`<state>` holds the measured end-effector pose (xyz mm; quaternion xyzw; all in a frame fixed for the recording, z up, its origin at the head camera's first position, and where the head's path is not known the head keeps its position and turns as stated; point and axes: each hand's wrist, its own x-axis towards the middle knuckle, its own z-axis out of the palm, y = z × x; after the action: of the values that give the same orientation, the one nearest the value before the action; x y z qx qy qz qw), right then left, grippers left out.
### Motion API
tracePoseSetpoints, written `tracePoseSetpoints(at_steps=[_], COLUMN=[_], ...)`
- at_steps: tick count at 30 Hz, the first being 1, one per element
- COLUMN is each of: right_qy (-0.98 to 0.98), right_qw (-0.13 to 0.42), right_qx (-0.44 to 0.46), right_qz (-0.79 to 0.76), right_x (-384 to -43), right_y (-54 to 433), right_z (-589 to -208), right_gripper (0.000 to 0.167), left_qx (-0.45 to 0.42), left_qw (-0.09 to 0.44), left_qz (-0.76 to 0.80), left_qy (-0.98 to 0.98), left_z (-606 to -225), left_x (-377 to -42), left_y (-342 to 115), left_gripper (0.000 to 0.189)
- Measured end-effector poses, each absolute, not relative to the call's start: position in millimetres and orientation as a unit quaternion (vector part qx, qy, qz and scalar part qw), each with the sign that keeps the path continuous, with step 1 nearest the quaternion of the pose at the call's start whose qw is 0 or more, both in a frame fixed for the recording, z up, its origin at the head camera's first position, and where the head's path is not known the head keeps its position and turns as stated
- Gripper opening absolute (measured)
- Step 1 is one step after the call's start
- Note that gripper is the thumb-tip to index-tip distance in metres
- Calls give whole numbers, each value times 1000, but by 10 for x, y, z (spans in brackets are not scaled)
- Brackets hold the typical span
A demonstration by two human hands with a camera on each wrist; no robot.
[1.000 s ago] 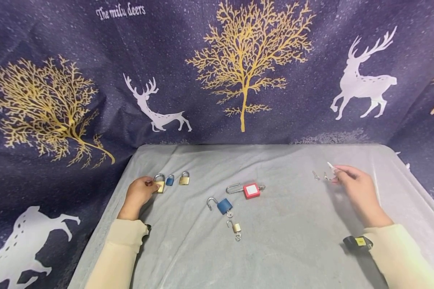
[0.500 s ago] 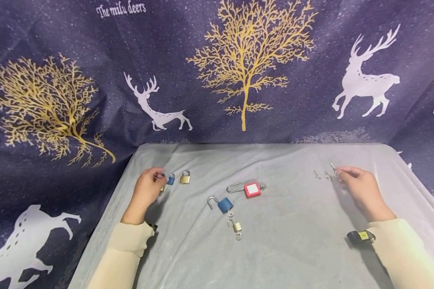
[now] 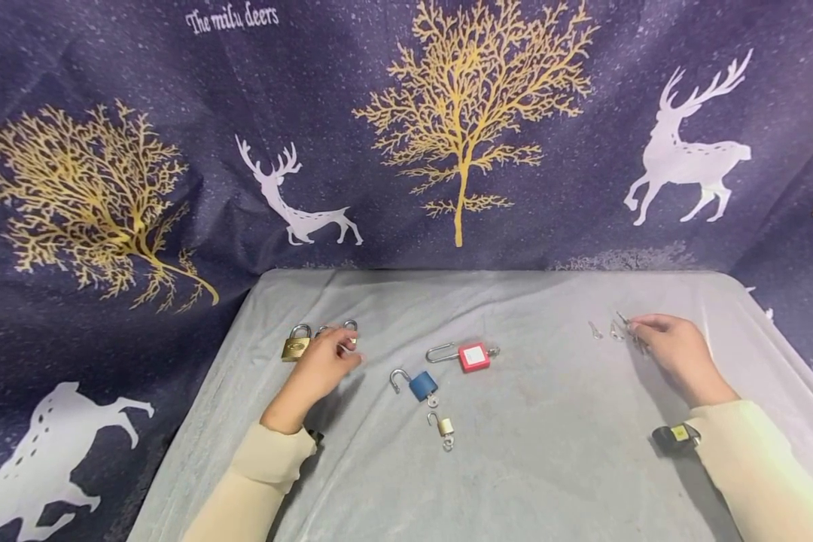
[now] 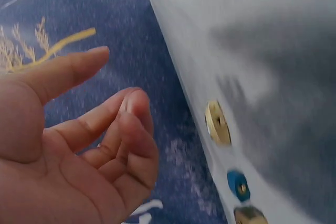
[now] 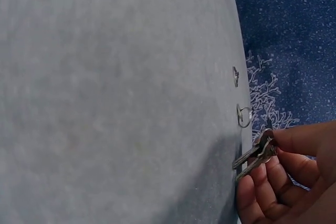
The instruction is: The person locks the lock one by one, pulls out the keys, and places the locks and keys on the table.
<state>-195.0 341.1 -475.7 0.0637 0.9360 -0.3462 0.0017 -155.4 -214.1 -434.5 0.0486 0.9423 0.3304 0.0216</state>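
My left hand (image 3: pixel 318 369) hovers in front of the row of closed padlocks, fingers loosely bent with nothing between them; its palm (image 4: pixel 79 182) fills the left of the left wrist view. A large brass padlock (image 3: pixel 296 348) stands just left of that hand. The small blue padlock (image 4: pixel 239 184) and another brass padlock (image 4: pixel 218 123) are partly covered by the hand in the head view. At the right, my right hand (image 3: pixel 671 350) pinches a pair of keys (image 5: pixel 254 156) between thumb and fingers. Two more sets of keys, one with a ring (image 5: pixel 243 115), lie beside it.
Mid-table lie three open padlocks with keys in them: a red one (image 3: pixel 474 357), a blue one (image 3: pixel 423 385) and a small brass one (image 3: pixel 444 427). A grey cloth (image 3: pixel 549 467) covers the table. Behind hangs a dark blue curtain (image 3: pixel 549 188) with deer and trees.
My left hand has let go of the large brass padlock and moved right along the row. My right hand has shifted slightly, still holding the keys.
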Motion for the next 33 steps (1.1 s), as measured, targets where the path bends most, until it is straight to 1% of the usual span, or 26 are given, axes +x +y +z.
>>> tracePoseSetpoints(at_steps=[2, 9, 18, 25, 33], right_qy=[937, 945, 949, 950, 950], right_qw=[6, 6, 17, 13, 29], right_qx=[61, 52, 59, 57, 69], right_qz=[-344, -323, -308, -305, -304], right_x=[-1956, -2005, -2055, -2071, -2100], right_y=[3409, 3426, 3464, 3450, 3472], right_z=[-4751, -4792, -4850, -4844, -4840], right_gripper=[48, 45, 43, 38, 43], left_qx=[68, 105, 182, 206, 225], left_qw=[26, 71, 86, 101, 109], left_qz=[325, 323, 288, 269, 245], left_qy=[943, 938, 936, 935, 937], left_z=[-4374, -4418, -4475, -4508, -4557], left_x=[-1547, -1515, -1475, -1468, -1455], left_y=[-2070, -1885, -1719, -1565, -1443], left_gripper=[37, 34, 41, 49, 55])
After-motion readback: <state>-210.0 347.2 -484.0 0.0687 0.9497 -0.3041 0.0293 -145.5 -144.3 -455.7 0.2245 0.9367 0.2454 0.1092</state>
